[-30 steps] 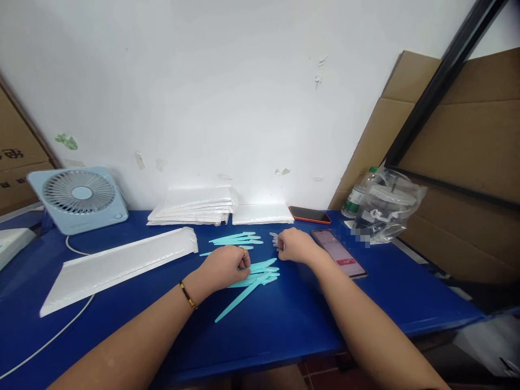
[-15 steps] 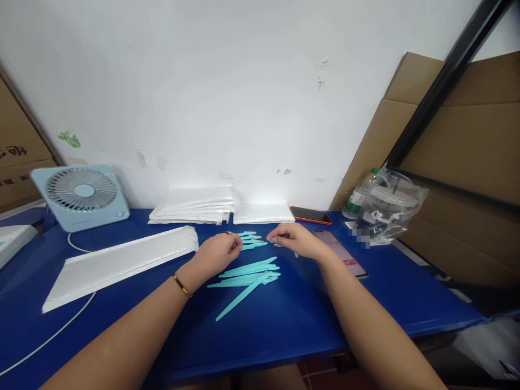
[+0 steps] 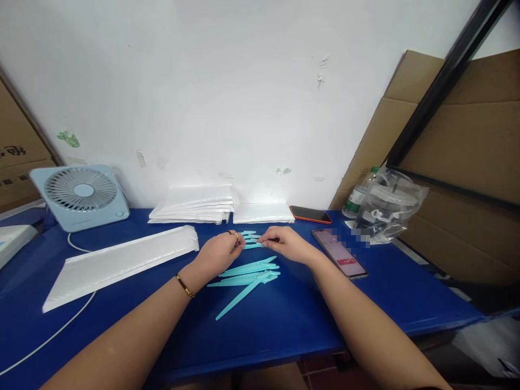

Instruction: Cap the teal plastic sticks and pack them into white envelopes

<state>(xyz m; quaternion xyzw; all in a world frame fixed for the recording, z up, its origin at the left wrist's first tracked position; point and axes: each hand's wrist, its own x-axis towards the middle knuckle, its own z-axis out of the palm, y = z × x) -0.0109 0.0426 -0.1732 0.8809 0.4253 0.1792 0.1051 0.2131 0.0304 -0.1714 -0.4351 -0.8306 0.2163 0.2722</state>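
My left hand (image 3: 225, 251) is pinched at the left ends of several small turquoise plastic pieces (image 3: 251, 238). On their right side my right hand (image 3: 284, 242) pinches the tip of one such piece; the fingertips cover part of it. Just nearer to me, a loose pile of long, thin turquoise pieces (image 3: 247, 275) lies on the blue table, one of them angled down to the left. A white padded envelope (image 3: 122, 265) lies to the left of my left hand.
A light blue fan (image 3: 83, 192) stands at the left. White envelopes (image 3: 190, 203) are stacked by the wall. An orange-edged phone (image 3: 311, 214), a lit phone (image 3: 341, 253), a bottle (image 3: 357, 199) and a bagged cup (image 3: 390, 208) are at the right.
My right hand has moved left to the turquoise pieces near my left hand. My left hand has shifted slightly and stays at their left ends.
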